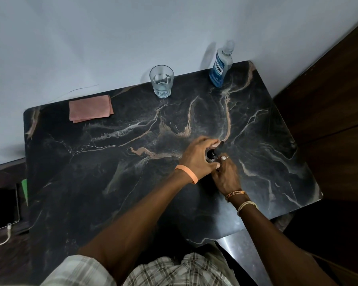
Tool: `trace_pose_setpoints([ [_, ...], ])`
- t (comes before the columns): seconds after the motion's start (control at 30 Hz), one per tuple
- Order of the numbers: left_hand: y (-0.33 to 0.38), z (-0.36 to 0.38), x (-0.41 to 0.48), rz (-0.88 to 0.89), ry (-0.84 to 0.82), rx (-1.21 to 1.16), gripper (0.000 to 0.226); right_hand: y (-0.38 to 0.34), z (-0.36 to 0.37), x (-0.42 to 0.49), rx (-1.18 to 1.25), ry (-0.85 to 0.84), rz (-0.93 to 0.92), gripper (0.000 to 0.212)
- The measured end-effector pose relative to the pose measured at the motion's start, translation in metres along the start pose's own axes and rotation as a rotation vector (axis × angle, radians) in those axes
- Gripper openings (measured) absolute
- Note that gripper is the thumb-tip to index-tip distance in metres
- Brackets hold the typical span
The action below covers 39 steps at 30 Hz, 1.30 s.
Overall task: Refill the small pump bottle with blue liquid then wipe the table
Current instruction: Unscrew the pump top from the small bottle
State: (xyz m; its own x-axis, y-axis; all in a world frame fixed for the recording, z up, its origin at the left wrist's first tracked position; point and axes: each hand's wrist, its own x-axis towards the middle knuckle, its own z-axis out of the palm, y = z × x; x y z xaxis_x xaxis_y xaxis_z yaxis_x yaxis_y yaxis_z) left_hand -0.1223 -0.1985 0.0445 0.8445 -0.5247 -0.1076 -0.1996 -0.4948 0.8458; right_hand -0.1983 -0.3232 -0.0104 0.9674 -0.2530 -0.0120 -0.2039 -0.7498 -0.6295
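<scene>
The small pump bottle [212, 156] stands upright on the dark marbled worktop [112, 162], right of centre and directly in front of the person, caught between both hands. The left hand [196, 156] comes over it from the left with fingers curved down round the black pump head, and looks to be gripping it. The right hand [225, 175] closes on the body from the near side, though most of the bottle is hidden under the two of them. Its long axis is vertical, so I reckon the top has to twist off and lift straight up. The bottle of blue liquid [220, 67] stands upright at the far right corner against the wall, well apart from the hands, beyond them and slightly right, so the right hand is the nearer one to fetch it. A glass of water [161, 81] stands at the far edge, and a folded pink cloth [90, 108] lies far left.
</scene>
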Motion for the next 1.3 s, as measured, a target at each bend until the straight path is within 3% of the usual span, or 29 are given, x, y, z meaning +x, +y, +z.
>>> trace_pose_setpoints([
  [0.07,-0.0009,0.0005,-0.0023,0.023,-0.022,0.023,0.056,-0.0031,-0.0012,0.0002,0.015,-0.005,-0.017,0.058],
  [0.13,-0.0006,0.0003,-0.0001,0.011,-0.013,0.06,0.039,-0.005,-0.0026,-0.0007,0.011,-0.01,-0.037,0.075],
  [0.2,0.0012,-0.0011,0.0037,-0.009,0.008,0.08,0.034,-0.0053,-0.0032,-0.0015,0.006,-0.004,-0.045,0.082],
  [0.3,0.002,-0.0012,0.0031,0.016,-0.015,0.074,0.029,-0.0053,-0.0039,-0.0006,0.02,-0.001,-0.015,0.06],
  [0.37,-0.0013,-0.0014,0.0014,0.029,-0.032,0.059,0.022,-0.0052,-0.0038,0.0001,0.02,-0.022,-0.016,0.058],
  [0.43,-0.0036,-0.0029,0.003,-0.002,-0.028,0.066,0.028,-0.004,-0.0033,-0.0004,0.001,-0.029,-0.021,0.063],
  [0.57,-0.0025,-0.0031,0.005,-0.038,0.004,0.107,0.042,-0.001,-0.0021,-0.0007,-0.021,-0.024,-0.01,0.043],
  [0.8,-0.0074,-0.006,0.0043,-0.033,-0.061,0.06,0.035,-0.0035,-0.0018,-0.0008,-0.002,0.0,-0.03,0.06],
  [1.0,-0.0058,-0.0061,0.0048,-0.036,0.012,0.002,0.052,-0.0047,-0.0022,-0.0003,0.007,0.001,-0.025,0.06],
  [1.13,-0.0066,-0.0061,0.0055,-0.019,-0.004,0.031,0.043,-0.0046,-0.0022,-0.0007,-0.003,-0.023,-0.002,0.061],
  [1.3,-0.004,-0.0087,0.0052,0.013,-0.004,0.004,0.059,-0.004,-0.0026,-0.0005,-0.005,-0.051,0.014,0.063],
])
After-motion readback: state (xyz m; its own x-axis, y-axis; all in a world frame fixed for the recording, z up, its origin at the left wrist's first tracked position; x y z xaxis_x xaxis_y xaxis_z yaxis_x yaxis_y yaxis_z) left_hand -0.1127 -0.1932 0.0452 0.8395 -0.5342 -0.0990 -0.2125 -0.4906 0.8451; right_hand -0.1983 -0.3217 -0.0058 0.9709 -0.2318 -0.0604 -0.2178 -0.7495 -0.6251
